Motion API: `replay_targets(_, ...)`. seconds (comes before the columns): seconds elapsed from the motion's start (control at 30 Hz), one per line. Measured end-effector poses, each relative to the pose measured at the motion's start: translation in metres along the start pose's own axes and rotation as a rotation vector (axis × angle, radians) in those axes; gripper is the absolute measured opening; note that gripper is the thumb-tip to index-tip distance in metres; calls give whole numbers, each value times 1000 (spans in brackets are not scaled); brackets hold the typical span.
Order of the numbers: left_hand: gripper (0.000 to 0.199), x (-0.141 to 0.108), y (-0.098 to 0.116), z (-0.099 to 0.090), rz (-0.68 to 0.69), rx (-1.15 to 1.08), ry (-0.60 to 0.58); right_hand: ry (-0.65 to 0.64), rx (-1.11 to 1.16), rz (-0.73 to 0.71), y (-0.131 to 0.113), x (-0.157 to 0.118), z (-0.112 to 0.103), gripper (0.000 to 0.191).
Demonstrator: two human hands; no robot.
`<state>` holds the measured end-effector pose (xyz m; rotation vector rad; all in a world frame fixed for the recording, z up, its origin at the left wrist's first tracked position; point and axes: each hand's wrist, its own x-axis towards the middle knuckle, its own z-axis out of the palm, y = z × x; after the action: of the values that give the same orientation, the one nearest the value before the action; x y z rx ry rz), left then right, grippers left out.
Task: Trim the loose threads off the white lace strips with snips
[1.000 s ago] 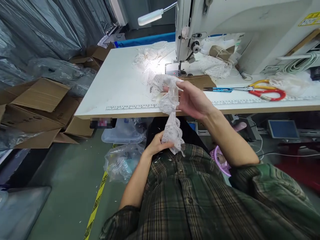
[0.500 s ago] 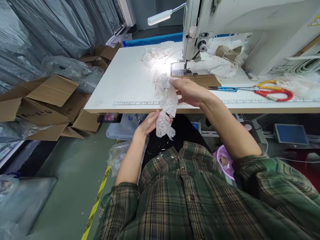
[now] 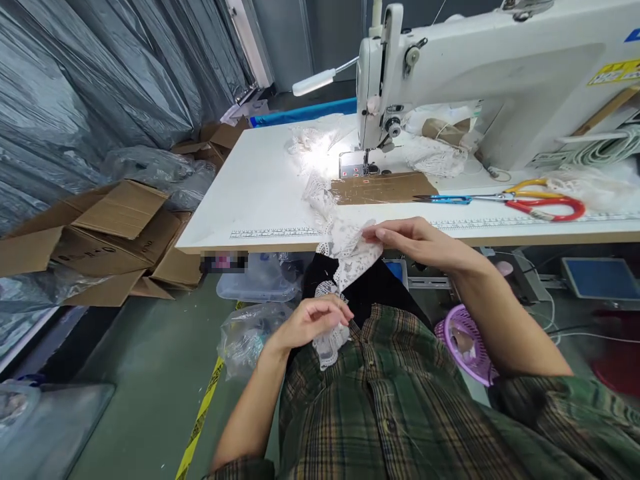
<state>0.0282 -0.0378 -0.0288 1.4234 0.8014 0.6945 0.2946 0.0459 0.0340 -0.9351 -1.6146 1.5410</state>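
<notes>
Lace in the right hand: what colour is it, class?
The lace is white; the head view shows it best.

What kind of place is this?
Probably a small garment or sewing workshop: a large sewing machine stands on a white table, with white lace draped over the front edge and scissors beside it; open cardboard boxes sit on the left.

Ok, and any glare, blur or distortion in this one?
Head view: glare burns out detail on the lace pile beside the sewing machine; head view: wide-angle stretching shows toward the edges, as on the right sleeve; head view: a pixelated patch sits below the table's front edge; head view: the lace strip in the right hand reads fairly clear.
</notes>
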Motion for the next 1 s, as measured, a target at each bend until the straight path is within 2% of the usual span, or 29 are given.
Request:
replay_targets(0.07,28,-7,0,6,29,27,-67,-6,-62,-1,6,-12,-4,41)
replay_targets(0.23,24,-17,7,21,87,6,-234,-172,-231,78,26,-26,-15,45)
replay_targets(0.37,24,-21,11,28,165,-13,-311,-65,-196,174,49,-18,-10,51)
replay_targets(0.47,26,-19,10,29,173,12,-322,-34,-19,198,64,-2,11,52)
replay_targets(0.63,29,-8,-7,36,37,246,-275,16,271,156,76,33,62,59)
replay_targets(0.73,30,-2,-22,40,-18,423,-224,33,340,182,76,42,82,59)
replay_targets(0.87,25,-3,-29,32,-75,651,-109,26,263,168,71,25,82,55)
replay_targets(1.0,23,-10,-18,6,-30,638,81,-98,5,111,62,-16,70,49)
